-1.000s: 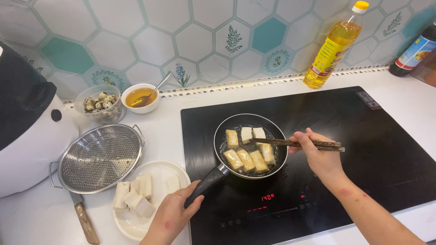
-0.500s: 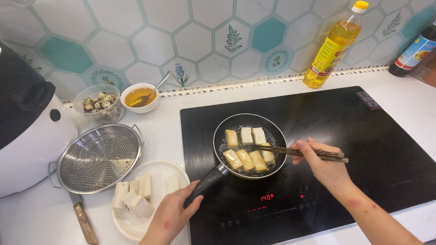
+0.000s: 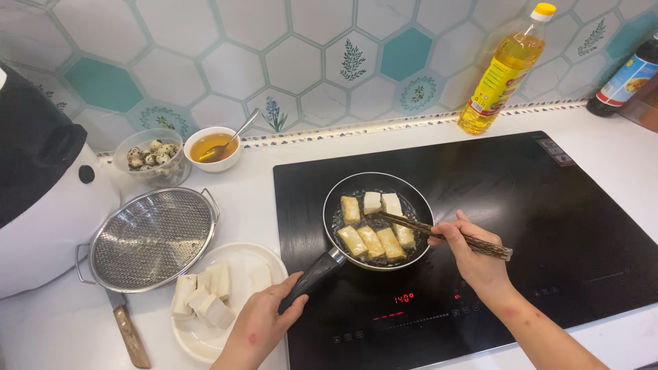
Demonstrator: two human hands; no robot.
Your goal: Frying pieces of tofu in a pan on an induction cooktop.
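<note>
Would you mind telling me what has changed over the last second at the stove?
The right hand drew back slightly toward the person, and its chopsticks now tilt down more, tips still over the tofu in the pan. The left hand kept its hold on the pan handle. Pan, plate and strainer stayed put.

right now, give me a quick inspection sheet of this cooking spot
surface: white counter with black induction hob, display lit
job's things: frying pan on hob, seven tofu pieces in oil; chopsticks reach into it
clutter: plate of raw tofu, mesh strainer, knife, sauce bowl, quail eggs bowl, oil bottle
hands: left hand on pan handle; right hand holds chopsticks
cables: nothing seen
surroundings: hexagon tile wall
</note>
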